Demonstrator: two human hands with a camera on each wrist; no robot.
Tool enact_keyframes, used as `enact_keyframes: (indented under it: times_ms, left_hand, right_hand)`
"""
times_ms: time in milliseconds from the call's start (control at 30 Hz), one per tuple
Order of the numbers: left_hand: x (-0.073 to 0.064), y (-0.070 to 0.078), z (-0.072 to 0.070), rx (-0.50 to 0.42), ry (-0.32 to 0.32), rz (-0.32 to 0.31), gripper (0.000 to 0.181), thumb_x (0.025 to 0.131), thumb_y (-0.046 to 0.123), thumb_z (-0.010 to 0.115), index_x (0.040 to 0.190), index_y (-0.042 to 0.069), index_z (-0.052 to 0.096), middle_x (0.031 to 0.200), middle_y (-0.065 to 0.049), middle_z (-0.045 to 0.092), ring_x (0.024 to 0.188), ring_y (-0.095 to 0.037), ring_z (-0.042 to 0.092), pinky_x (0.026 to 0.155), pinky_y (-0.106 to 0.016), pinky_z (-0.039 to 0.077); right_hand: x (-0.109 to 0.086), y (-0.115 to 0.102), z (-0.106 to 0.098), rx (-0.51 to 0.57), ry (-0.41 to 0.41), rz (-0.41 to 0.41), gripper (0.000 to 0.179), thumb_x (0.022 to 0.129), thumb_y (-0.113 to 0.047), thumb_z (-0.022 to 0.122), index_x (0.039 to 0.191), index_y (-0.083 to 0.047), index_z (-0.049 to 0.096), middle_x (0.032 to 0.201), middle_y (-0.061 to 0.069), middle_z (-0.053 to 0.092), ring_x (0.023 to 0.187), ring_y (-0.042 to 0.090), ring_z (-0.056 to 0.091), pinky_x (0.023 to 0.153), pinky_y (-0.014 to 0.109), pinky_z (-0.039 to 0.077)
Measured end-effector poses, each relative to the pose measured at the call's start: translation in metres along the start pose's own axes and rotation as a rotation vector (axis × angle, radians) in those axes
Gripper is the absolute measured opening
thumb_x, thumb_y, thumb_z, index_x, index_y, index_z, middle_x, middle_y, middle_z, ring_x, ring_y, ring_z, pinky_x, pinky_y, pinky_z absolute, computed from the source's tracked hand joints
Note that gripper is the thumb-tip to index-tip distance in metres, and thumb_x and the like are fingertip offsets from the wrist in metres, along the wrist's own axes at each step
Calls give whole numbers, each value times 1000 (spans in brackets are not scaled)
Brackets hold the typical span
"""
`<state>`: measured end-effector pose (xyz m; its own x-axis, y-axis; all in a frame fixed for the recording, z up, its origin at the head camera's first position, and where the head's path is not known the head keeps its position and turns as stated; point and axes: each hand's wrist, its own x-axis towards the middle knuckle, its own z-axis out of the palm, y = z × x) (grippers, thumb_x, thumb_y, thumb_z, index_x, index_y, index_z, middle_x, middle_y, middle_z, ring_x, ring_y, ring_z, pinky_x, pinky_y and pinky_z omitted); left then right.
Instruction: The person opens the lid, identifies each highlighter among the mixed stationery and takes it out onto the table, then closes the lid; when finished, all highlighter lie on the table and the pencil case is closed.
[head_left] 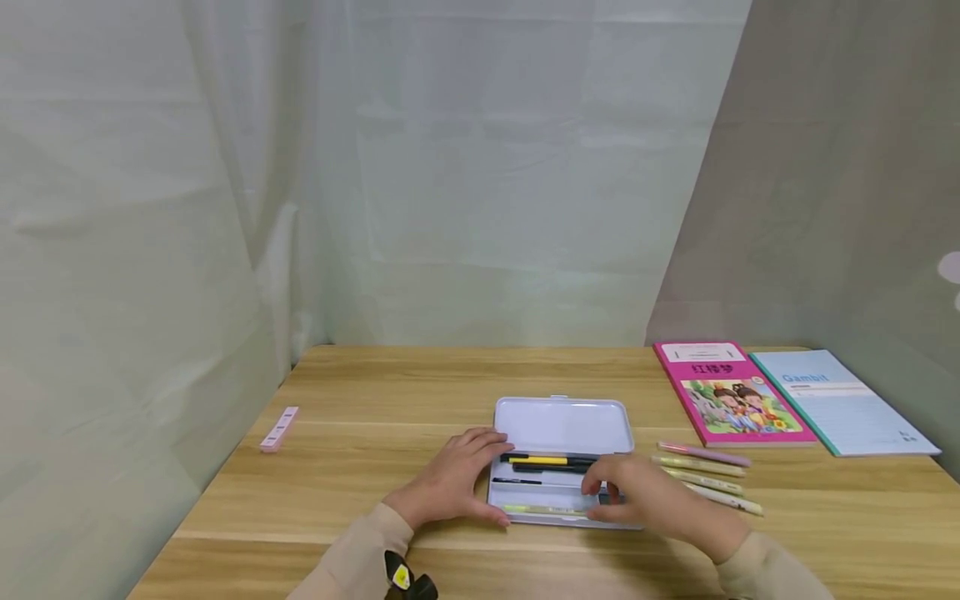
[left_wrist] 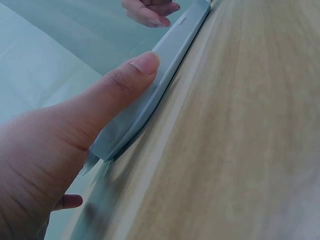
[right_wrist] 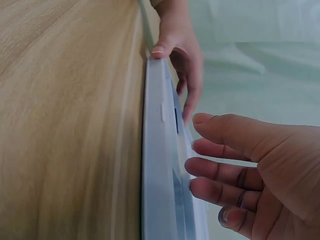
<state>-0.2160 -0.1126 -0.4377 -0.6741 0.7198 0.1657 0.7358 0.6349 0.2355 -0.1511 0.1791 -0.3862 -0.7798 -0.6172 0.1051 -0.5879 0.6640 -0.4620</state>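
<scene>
A white pencil case (head_left: 564, 425) lies with its lid raised back, on the wooden table. My left hand (head_left: 457, 475) holds its left end, thumb at the front corner and fingers toward the hinge side. The thumb (left_wrist: 132, 75) lies against the front wall in the left wrist view. Inside the case are a yellow-and-black pen (head_left: 546, 460), a black pen (head_left: 536, 468) and, in the front compartment, a pale yellow pen (head_left: 536, 509). Over the right end hovers my right hand (head_left: 637, 496). Its fingers are loosely bent with nothing between them in the right wrist view.
Several pens, among them a pink one (head_left: 705, 454), lie right of the case. Behind them are a pink picture-covered book (head_left: 712, 367) and a light blue notebook (head_left: 847, 408). A small pink-and-white strip (head_left: 280, 428) sits at the table's left edge. Pale curtains hang behind.
</scene>
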Motion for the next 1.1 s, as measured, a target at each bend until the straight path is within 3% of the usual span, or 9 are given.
enact_keyframes:
  times_ms: [167, 467, 833, 1100]
  left_hand:
    - [1, 1, -1, 5, -14, -12, 96, 63, 72, 73, 140, 19, 47, 146, -2, 47, 139, -25, 37, 114, -48, 34]
    - [2, 0, -1, 0, -11, -3, 96, 64, 71, 73, 140, 19, 47, 146, -2, 47, 138, -25, 38, 114, -48, 34]
    - [1, 0, 0, -11, -22, -25, 96, 63, 73, 72, 141, 22, 46, 146, 1, 46, 139, -23, 36, 114, -47, 34]
    - [0, -1, 1, -2, 9, -1, 96, 63, 72, 72, 140, 20, 48, 145, -1, 48, 137, -25, 39, 112, -48, 36]
  right_hand:
    - [3, -1, 4, -4, -45, 39, 18, 82, -26, 75, 93, -13, 70, 83, -9, 63, 65, -4, 46, 58, 14, 43]
    - [5, -3, 14, -156, -40, 17, 16, 78, -27, 78, 90, -17, 71, 87, -11, 66, 79, -3, 54, 71, 22, 51]
    - [7, -2, 21, -168, -28, 18, 16, 76, -28, 79, 85, -18, 69, 77, -15, 55, 70, -5, 46, 62, 17, 44]
    - [7, -4, 22, -161, -31, 33, 16, 76, -26, 79, 79, -19, 65, 74, -15, 51, 67, -5, 43, 59, 16, 41]
